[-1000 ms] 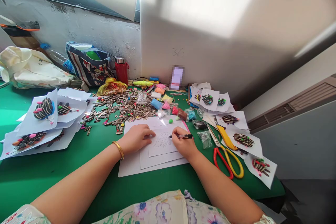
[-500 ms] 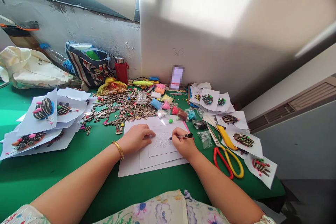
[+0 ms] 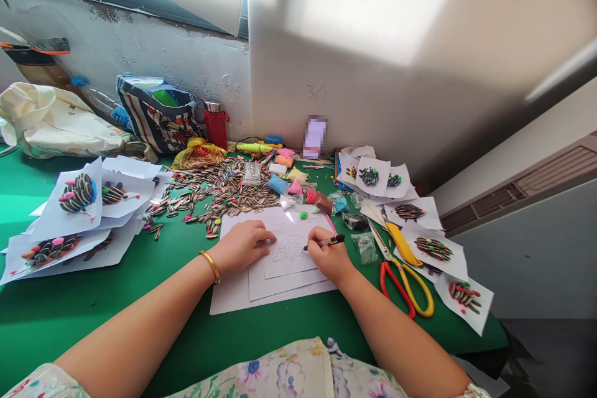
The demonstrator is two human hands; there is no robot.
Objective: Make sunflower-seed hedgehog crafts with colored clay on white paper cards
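My right hand (image 3: 330, 258) grips a black pen (image 3: 332, 240), its tip at the right side of a hedgehog outline (image 3: 288, 249). That line drawing is on a small white sheet (image 3: 280, 270), which lies over larger white papers (image 3: 228, 298). My left hand (image 3: 245, 245) rests on the left edge of the papers with its fingers stretched out, a gold bangle (image 3: 211, 266) at the wrist. Just beyond the drawing sits a small green clay ball (image 3: 303, 215).
Striped sunflower seeds (image 3: 224, 183) are spread behind the papers, beside bagged coloured clay (image 3: 278, 184). Scissors (image 3: 405, 286) and a yellow utility knife (image 3: 402, 244) lie at right. Seed-decorated cards (image 3: 77, 199) are piled left, others (image 3: 433, 249) right. A red flask (image 3: 215, 126) stands behind.
The pen tip has shifted very slightly right along the drawing, together with my right hand. My left hand stays where it was.
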